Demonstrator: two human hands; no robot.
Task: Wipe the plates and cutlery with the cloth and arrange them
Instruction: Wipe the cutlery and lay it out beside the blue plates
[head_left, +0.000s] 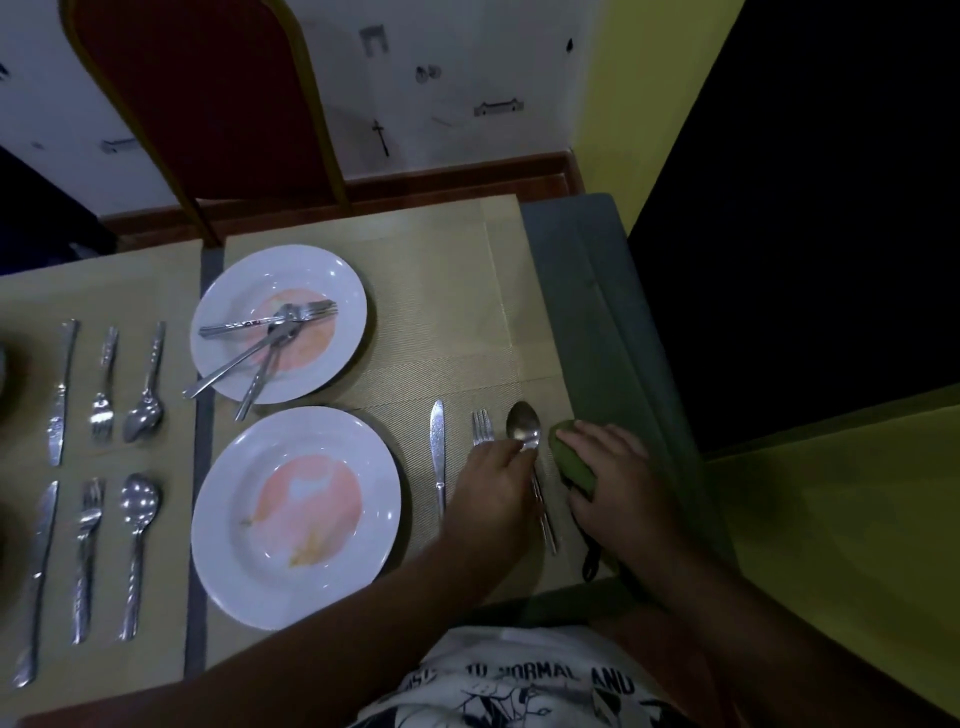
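On the surface (441, 322), the near plate (363, 561) and far plate (332, 270) were smeared, unwiped, the far one bearing loose cutlery (270, 338). Two sets (143, 421) lay arranged leftward. The left hand (493, 483) pinched the spoon (524, 428) beside the fork (482, 426) and knife (438, 447); the right hand (618, 467) had its fingers (582, 434) gripping the cloth (574, 460).
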